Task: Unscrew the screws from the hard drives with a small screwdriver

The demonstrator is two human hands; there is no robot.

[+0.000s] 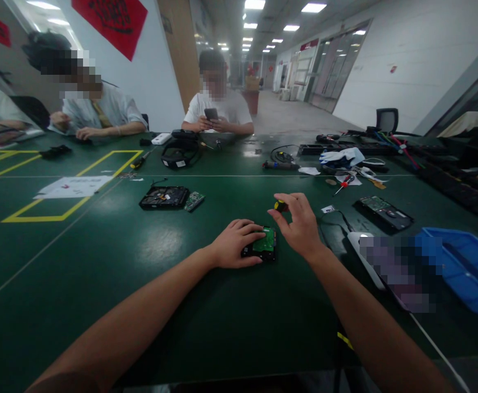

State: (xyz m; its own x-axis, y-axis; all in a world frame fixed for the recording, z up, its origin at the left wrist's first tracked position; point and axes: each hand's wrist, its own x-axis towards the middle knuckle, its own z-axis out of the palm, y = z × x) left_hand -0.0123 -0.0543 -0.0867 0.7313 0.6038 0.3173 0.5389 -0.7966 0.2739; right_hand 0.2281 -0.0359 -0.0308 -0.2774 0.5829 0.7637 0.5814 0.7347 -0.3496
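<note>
A hard drive (pixel 265 243) with a green circuit board facing up lies flat on the green table in front of me. My left hand (pixel 239 244) grips it from the left, fingers over its top and thumb along its near edge. Just above its far right corner, my right hand (pixel 298 224) pinches a small yellow-and-black screwdriver (pixel 279 205) between thumb and fingers. Only the handle end shows; I cannot make out its shaft or whether it touches the drive.
An opened drive (pixel 164 197) and a loose circuit board (pixel 194 201) lie to the left. On the right are another drive (pixel 383 213), a phone on a white power bank (pixel 365 259) and a blue tray (pixel 464 267). Two-colour screwdriver (pixel 345 183) lies behind. People sit opposite.
</note>
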